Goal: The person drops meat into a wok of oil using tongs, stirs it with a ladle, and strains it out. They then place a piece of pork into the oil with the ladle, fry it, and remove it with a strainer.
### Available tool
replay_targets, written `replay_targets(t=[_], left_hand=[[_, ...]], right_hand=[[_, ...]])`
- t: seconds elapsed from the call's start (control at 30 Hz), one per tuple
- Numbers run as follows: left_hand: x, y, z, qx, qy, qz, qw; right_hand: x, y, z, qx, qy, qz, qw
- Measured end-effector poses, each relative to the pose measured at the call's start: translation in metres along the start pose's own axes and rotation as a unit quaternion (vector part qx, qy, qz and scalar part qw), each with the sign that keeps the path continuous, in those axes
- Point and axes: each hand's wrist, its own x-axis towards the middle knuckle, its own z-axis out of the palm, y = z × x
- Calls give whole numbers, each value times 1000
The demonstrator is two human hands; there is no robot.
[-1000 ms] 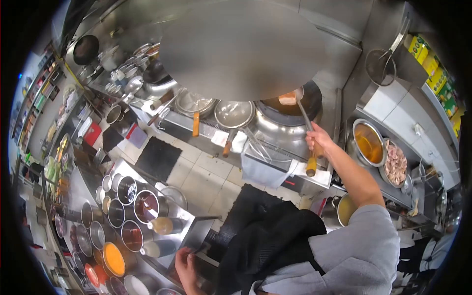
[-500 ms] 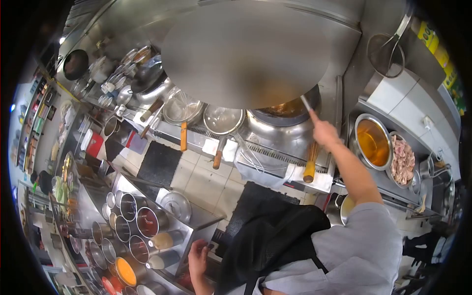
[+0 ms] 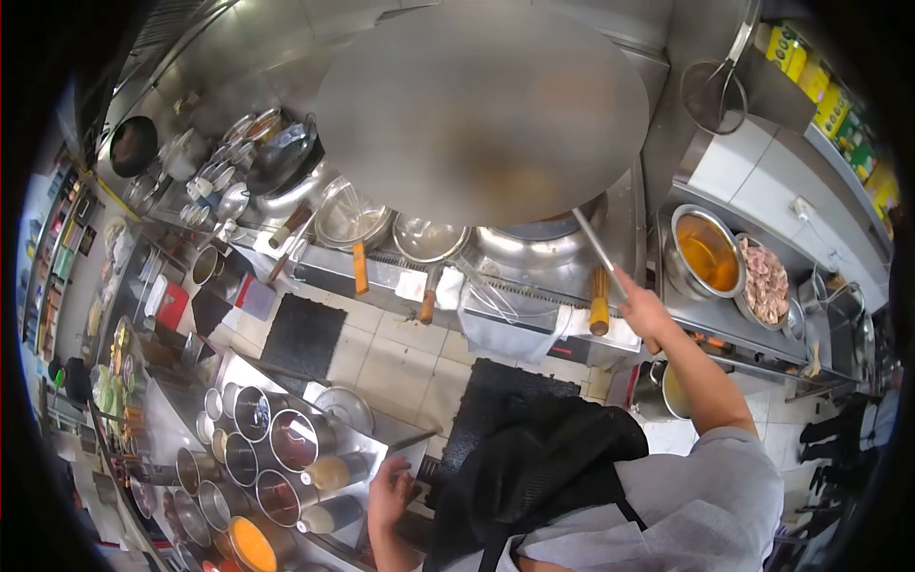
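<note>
Left of the wok [image 3: 545,231] and nearer, the left hand [image 3: 389,491] has curled fingers; I cannot tell whether it holds anything. Two squeeze bottles [image 3: 338,470] lie farther left. Near-right of the wok, the right hand [image 3: 645,315] grips one long-handled utensil [image 3: 596,241]. One brush [image 3: 599,307] sits right-front of the wok, two sieves [image 3: 429,236] left, one bowl [image 3: 673,270] of orange liquid right. A grey blur hides most of the wok and the utensil's far end.

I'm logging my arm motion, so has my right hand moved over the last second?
Yes. Judged against the yellow-handled brush, the right hand has shifted rightward and back toward the body.
</note>
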Motion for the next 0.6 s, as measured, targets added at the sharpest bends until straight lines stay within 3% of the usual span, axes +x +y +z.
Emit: replay_targets(t=[0.07, 0.27, 0.43, 0.57, 0.6], left_hand=[[-2, -4, -13, 24, 0, 10, 1000], [57, -10, -9, 10, -92, 99, 991], [101, -9, 2, -117, -115, 28, 986], [158, -17, 0, -224, -122, -36, 966], [180, -15, -3, -281, -63, -53, 956]], right_hand=[[3, -12, 22, -27, -32, -30, 999], [9, -23, 63, -73, 14, -27, 997], [-35, -7, 90, 105, 163, 44, 980], [-33, 70, 153, 96, 175, 54, 978], [-34, 88, 165, 76, 173, 38, 981]])
